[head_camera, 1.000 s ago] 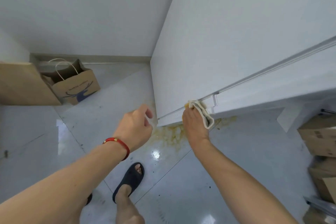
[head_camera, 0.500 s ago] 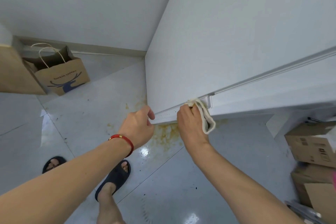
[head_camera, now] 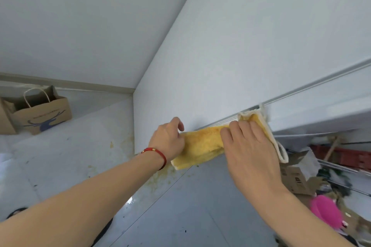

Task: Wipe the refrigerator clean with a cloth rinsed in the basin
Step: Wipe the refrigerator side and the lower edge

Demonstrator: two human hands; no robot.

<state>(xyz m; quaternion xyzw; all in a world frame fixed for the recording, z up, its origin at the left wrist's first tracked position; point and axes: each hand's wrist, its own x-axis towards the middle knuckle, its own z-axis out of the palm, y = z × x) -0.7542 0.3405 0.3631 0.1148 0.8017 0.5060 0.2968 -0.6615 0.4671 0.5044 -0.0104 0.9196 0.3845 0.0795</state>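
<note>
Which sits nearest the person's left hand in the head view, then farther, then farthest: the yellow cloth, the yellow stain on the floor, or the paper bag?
1. Yellow cloth: gripped by the left hand.
2. Floor stain: just below the wrist.
3. Paper bag: far left, by the wall.

One head-worn wide-angle view looks forward and steeply down, close to the refrigerator's lower edge, with the floor below.

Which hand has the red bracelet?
The left hand, gripping the yellow cloth's lower end; the right hand's wrist is bare.
</note>
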